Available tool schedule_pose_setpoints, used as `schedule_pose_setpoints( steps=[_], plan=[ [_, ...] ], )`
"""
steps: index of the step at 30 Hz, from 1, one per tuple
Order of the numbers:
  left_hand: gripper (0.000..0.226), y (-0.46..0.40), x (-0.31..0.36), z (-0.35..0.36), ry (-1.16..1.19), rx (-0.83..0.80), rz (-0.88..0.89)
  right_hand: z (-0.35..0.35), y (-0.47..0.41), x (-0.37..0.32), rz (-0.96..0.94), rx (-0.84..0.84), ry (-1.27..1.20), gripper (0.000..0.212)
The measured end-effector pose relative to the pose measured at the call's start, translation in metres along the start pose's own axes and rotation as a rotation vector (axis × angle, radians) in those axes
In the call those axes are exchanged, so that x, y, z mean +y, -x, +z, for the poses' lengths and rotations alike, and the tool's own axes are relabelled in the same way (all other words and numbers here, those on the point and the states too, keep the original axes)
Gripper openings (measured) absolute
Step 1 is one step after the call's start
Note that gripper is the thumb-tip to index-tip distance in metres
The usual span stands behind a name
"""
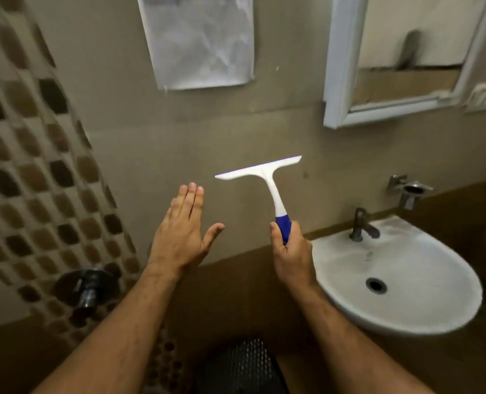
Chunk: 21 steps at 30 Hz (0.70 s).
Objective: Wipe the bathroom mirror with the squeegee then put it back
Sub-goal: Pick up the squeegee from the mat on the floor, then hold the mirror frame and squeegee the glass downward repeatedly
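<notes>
The squeegee (267, 184) is held upright in front of the beige wall (156, 143), its white blade across the top and tilted slightly, higher at the right end. The right hand (291, 251) is wrapped tight around the blue grip at the bottom of the handle. The left hand (180, 234) is just beside it to the left, flat and empty, fingers together and thumb spread out, not touching the squeegee. The mirror (406, 55), in a white frame, hangs well above and to the right of the blade. Below it a white sink (401, 282) with a metal tap (362, 224) juts from the wall, near the right hand. A crumpled white sheet (202, 41) hangs on the wall above the left hand.
</notes>
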<state>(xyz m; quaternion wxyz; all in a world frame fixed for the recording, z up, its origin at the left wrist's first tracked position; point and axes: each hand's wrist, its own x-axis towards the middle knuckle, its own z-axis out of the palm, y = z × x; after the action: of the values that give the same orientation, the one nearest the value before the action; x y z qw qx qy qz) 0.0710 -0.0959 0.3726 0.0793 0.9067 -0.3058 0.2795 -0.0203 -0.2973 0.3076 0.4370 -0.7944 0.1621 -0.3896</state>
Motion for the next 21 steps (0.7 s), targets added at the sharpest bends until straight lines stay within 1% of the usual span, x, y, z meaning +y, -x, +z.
schedule_pose_setpoints(
  steps=[4,6,11,14,19,21],
  plan=[
    [0.085,-0.053,0.020,-0.043,-0.049,0.130,0.089,-0.039,-0.051,-0.040,-0.109,0.122,-0.038,0.045],
    [0.084,-0.078,0.035,-0.061,-0.052,0.189,0.110,-0.060,-0.074,-0.059,-0.161,0.175,-0.050,0.044],
    [0.079,-0.130,0.078,-0.098,-0.061,0.313,0.141,-0.115,-0.125,-0.088,-0.265,0.234,-0.111,0.041],
    [0.076,-0.159,0.100,-0.117,-0.062,0.355,0.149,-0.145,-0.153,-0.097,-0.292,0.253,-0.112,0.049],
    [0.069,-0.210,0.139,-0.154,-0.014,0.465,0.148,-0.196,-0.204,-0.107,-0.295,0.333,-0.150,0.048],
    [0.065,-0.230,0.154,-0.165,0.001,0.515,0.166,-0.212,-0.226,-0.109,-0.291,0.334,-0.171,0.047]
  ],
)
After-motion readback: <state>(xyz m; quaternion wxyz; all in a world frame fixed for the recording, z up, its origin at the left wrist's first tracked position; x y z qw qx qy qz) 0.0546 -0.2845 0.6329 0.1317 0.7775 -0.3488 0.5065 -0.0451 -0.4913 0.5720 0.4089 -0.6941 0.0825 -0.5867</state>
